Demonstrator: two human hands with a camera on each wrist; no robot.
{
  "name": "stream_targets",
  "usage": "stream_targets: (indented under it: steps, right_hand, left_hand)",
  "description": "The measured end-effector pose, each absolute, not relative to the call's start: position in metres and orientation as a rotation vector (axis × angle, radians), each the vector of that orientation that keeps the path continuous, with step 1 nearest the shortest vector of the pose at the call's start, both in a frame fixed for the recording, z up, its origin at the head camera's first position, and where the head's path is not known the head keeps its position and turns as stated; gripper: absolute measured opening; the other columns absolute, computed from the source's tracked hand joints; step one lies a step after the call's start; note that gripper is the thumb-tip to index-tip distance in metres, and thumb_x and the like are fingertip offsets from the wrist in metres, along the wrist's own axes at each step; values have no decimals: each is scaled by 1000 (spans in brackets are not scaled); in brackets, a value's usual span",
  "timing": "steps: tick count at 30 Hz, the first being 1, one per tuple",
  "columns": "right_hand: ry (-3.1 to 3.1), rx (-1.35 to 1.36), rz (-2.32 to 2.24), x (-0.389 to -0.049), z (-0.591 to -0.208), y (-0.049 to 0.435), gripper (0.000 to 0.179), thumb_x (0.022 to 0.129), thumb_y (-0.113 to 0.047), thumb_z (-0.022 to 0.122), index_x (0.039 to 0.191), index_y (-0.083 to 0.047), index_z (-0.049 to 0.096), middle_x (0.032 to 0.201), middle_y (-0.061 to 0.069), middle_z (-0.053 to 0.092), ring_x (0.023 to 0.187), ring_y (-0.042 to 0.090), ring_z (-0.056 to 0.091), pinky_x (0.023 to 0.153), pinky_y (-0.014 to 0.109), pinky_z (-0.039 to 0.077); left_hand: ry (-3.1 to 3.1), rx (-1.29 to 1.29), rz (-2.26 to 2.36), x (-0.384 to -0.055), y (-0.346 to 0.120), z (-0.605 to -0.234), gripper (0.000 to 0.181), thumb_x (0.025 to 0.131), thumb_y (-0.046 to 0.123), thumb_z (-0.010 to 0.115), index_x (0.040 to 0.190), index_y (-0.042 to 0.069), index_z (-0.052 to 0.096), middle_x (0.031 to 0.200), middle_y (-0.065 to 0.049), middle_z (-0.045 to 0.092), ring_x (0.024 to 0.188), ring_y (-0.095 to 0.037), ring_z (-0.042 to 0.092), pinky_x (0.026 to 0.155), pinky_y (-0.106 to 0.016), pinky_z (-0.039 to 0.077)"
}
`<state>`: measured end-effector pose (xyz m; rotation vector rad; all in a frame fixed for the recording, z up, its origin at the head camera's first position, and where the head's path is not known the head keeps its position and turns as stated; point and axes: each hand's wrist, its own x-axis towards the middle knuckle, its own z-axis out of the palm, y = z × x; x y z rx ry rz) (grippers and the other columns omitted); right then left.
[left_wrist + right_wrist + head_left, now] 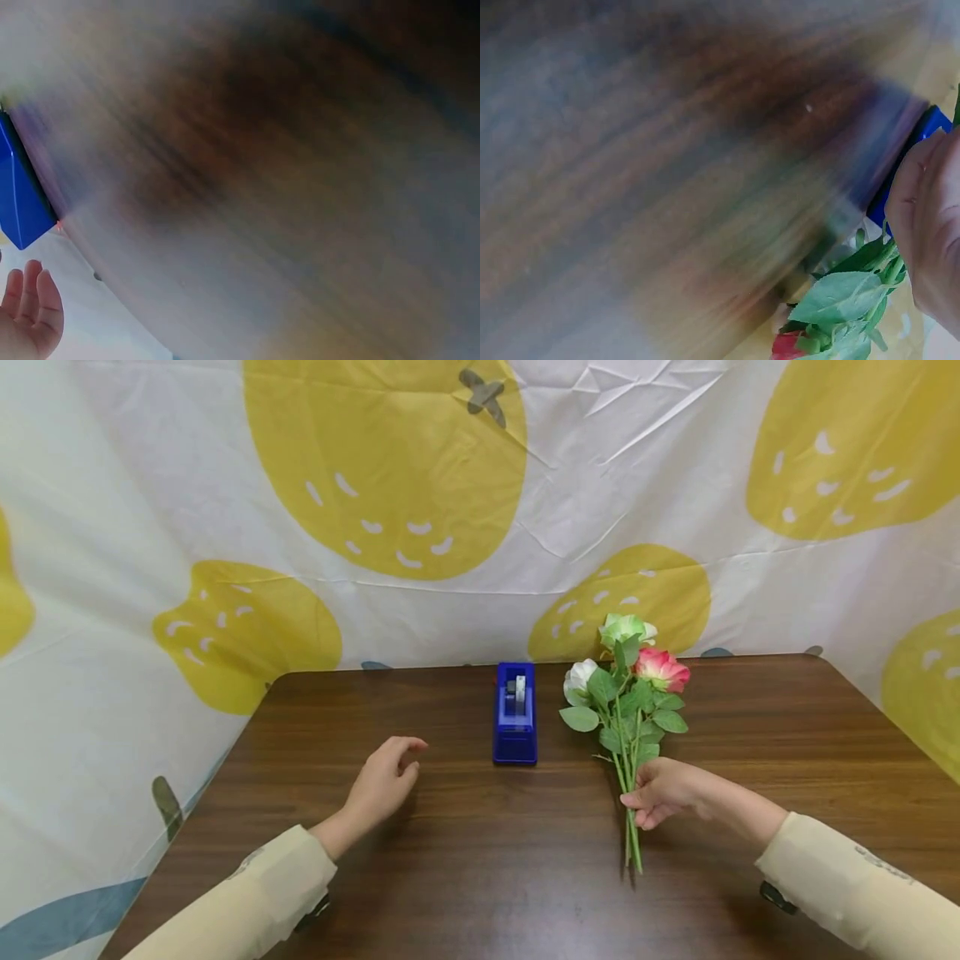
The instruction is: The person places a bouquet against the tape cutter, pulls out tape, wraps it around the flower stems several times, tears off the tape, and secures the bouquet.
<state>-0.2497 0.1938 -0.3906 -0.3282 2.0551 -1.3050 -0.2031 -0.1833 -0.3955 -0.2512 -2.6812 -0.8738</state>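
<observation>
My right hand [663,792] pinches the green stems of a small bunch of artificial roses [630,714] between thumb and fingers. The bunch has a white bloom [577,682], a pale green one [627,628] and a pink one [662,669], with the heads pointing to the back and the stem ends toward me. In the right wrist view, leaves [840,300] hang beside that hand. My left hand [381,781] hovers over the table's left half, fingers loosely bent and holding nothing. Between the hands, toward the back, stands a blue tape dispenser [515,747] with a roll in it.
The brown wooden table [480,860] has rounded back corners. Behind and to the sides hangs a white cloth [420,622] printed with yellow fruit, close to the table's back edge.
</observation>
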Motion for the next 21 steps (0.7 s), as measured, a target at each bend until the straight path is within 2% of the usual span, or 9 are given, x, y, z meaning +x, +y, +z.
stream_targets:
  steps: [7,14,21]
  right_hand:
    - [2065,-308,-1213,-245,-398,187,22,92,-6,52,95,13,40,65,9,58,55,11,61,62,28,54]
    - [2106,-276,-1067,-243,-398,186,26,93,-16,52,83,7,50,58,9,59,48,12,62,52,28,52]
    - [2164,-258,-947,-243,-398,188,31,93,-25,54,92,5,50,60,9,60,44,13,59,42,24,47]
  left_hand:
    - [-2703,-225,-856,-204,-184,-399,26,83,0,55,108,3,61,108,-12,60,83,-23,55,73,-36,45]
    - [-2725,-156,-860,-203,-187,-400,26,83,1,54,109,2,60,110,-14,60,92,-27,55,78,-40,44]
    - [-2749,-119,-852,-204,-189,-400,27,83,1,54,109,2,60,111,-14,59,89,-26,54,77,-39,44]
